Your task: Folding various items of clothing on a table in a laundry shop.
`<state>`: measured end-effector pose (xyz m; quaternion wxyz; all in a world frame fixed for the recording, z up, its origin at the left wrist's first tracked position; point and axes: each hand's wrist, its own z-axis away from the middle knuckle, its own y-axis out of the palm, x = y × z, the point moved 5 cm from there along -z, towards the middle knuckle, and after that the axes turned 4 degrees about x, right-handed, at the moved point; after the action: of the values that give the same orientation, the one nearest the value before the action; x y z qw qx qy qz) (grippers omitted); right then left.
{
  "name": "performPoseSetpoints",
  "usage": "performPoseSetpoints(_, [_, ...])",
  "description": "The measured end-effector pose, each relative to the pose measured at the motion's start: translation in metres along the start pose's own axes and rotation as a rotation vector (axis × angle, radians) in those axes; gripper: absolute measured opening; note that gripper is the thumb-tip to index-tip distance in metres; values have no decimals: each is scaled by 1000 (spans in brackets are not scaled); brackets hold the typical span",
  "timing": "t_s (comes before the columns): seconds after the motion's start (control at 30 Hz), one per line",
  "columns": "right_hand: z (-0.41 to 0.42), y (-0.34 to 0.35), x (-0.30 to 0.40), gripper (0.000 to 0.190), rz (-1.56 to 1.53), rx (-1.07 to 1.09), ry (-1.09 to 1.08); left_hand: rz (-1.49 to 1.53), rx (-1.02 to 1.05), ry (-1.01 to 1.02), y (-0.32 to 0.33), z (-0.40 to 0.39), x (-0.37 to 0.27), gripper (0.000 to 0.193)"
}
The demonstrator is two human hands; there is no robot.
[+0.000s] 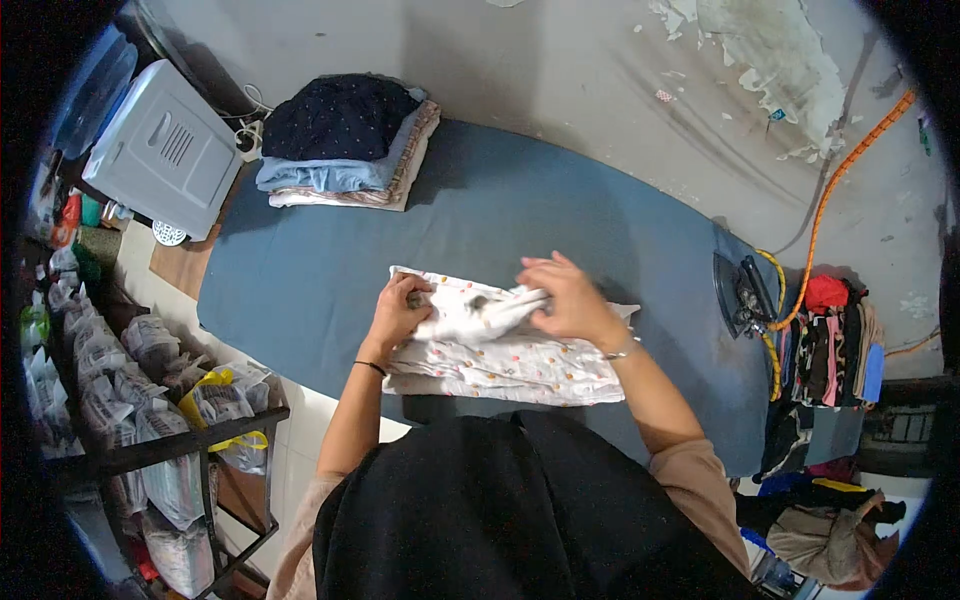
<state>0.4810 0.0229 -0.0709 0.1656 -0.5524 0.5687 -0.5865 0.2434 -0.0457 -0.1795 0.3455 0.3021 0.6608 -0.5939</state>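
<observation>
A white dotted cloth item, printed with small orange and pink spots, lies partly folded on a blue-grey ironing board. My left hand pinches its upper left part, the fingers curled over the fabric. A bunched fold of the same cloth is in my right hand, lifted a little off the lower layer and slightly blurred. Dark marks show on the raised fold, too blurred to identify. The lower edge of the cloth lies nearest my body, creased across its width.
A stack of folded clothes sits at the board's far left. An iron with an orange cord rests at the right. Hanging garments are beyond it. A metal rack with plastic-wrapped packets stands at lower left.
</observation>
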Motion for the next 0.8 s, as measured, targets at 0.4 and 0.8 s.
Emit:
performPoseSetpoints(0.4, [48,32,49,23,211,-25,307,-13,355,44,7,-21,-16,26])
performPoseSetpoints(0.8, [42,-6,103,22,-255,354,376,-154,527,139,9,-18,-10,35])
